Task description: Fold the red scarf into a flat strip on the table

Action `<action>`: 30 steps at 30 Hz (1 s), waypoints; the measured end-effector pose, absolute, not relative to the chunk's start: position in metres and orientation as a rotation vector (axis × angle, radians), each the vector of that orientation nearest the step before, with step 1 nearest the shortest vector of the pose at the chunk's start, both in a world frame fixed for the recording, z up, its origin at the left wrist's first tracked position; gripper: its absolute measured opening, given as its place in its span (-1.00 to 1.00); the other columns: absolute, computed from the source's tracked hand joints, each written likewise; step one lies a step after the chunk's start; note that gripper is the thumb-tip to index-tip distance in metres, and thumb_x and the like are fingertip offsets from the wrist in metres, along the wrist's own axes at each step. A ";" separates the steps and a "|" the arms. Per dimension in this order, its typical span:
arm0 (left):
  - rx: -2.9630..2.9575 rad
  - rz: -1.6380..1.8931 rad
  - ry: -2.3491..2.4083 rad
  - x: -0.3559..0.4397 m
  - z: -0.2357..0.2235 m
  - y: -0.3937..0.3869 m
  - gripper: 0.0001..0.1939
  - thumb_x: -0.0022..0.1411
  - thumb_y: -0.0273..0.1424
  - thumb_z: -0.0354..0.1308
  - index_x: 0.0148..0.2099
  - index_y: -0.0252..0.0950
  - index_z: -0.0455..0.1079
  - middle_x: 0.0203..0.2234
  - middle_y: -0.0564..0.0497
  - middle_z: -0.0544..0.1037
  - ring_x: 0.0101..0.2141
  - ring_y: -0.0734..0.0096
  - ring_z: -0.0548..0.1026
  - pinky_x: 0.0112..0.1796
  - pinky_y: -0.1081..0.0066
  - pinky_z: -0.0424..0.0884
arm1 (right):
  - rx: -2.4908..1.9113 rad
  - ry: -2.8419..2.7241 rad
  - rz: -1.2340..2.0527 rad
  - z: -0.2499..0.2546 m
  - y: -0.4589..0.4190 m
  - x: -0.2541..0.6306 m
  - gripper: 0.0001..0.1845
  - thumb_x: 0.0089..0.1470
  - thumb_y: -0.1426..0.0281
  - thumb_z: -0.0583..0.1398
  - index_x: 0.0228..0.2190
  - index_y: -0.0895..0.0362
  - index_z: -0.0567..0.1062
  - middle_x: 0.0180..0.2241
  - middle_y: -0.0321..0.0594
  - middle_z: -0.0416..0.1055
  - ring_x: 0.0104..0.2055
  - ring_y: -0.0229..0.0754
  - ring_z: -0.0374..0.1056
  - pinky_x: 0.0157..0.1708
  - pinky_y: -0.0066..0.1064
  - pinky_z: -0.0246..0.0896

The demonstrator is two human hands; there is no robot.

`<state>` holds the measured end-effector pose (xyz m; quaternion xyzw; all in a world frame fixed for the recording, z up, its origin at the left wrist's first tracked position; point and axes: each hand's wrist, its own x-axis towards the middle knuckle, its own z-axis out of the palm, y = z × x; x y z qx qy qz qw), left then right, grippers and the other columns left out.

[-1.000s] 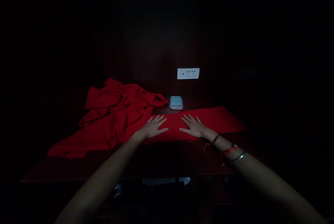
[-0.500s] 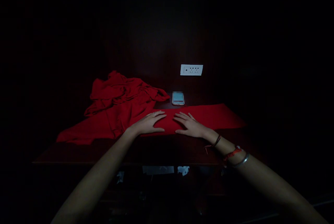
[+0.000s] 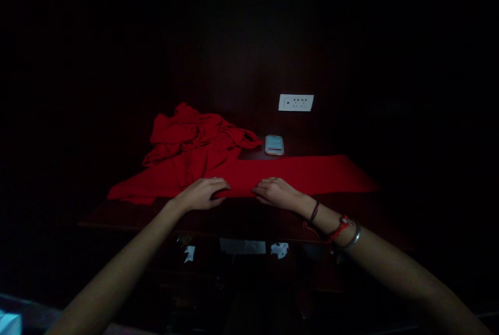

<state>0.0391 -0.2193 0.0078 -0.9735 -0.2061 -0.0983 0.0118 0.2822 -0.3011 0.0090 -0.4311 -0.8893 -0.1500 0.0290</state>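
A long red cloth (image 3: 312, 172) lies across the dark table, smooth on the right and bunched into a crumpled heap at the back left. My left hand (image 3: 202, 193) is at its near edge, fingers curled over the fabric with the thumb below. To the right, my right hand (image 3: 278, 193) pinches the same edge, fingertips and thumb drawn together. A short stretch of cloth shows between the two hands. The fingertips are partly lost in shadow.
Behind the cloth a phone (image 3: 274, 145) with a lit screen lies on the table (image 3: 187, 220). A white wall socket (image 3: 296, 102) is mounted above it. Under the table edge, pale papers (image 3: 242, 246) show in the dark.
Both hands were spread flat on the cloth; now their fingers have closed on its near edge, and the hands are farther apart. The whole view has shifted slightly.
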 end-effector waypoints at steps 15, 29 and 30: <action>-2.985 -0.302 -0.534 0.049 0.006 -0.200 -0.74 0.14 -0.55 -0.08 -0.11 -0.33 0.29 -0.29 -0.04 0.41 -0.25 0.44 0.36 -0.19 0.49 0.26 | -1.238 -2.709 -0.365 0.012 -0.279 0.275 -0.68 0.04 0.23 0.04 -0.25 0.18 0.39 -0.34 -0.15 0.39 -0.29 -0.21 0.27 -0.34 -0.44 0.07; -2.859 -0.692 -0.442 0.046 -0.008 -0.203 -0.82 0.19 -0.50 -0.13 -0.30 -0.34 0.30 -0.45 0.00 0.29 -0.37 0.47 0.29 -0.32 0.52 0.26 | -1.287 -2.680 -0.400 0.003 -0.277 0.277 -0.81 0.03 0.56 0.00 -0.39 0.19 0.41 -0.42 -0.20 0.36 -0.36 -0.25 0.21 -0.41 -0.46 -0.01; -2.851 -0.651 -0.431 0.045 -0.007 -0.205 -0.83 0.19 -0.48 -0.12 -0.29 -0.33 0.29 -0.44 0.00 0.30 -0.37 0.47 0.29 -0.32 0.51 0.25 | -1.292 -2.680 -0.401 0.003 -0.278 0.277 -0.81 0.03 0.56 0.00 -0.40 0.19 0.40 -0.42 -0.19 0.36 -0.37 -0.25 0.21 -0.43 -0.46 -0.02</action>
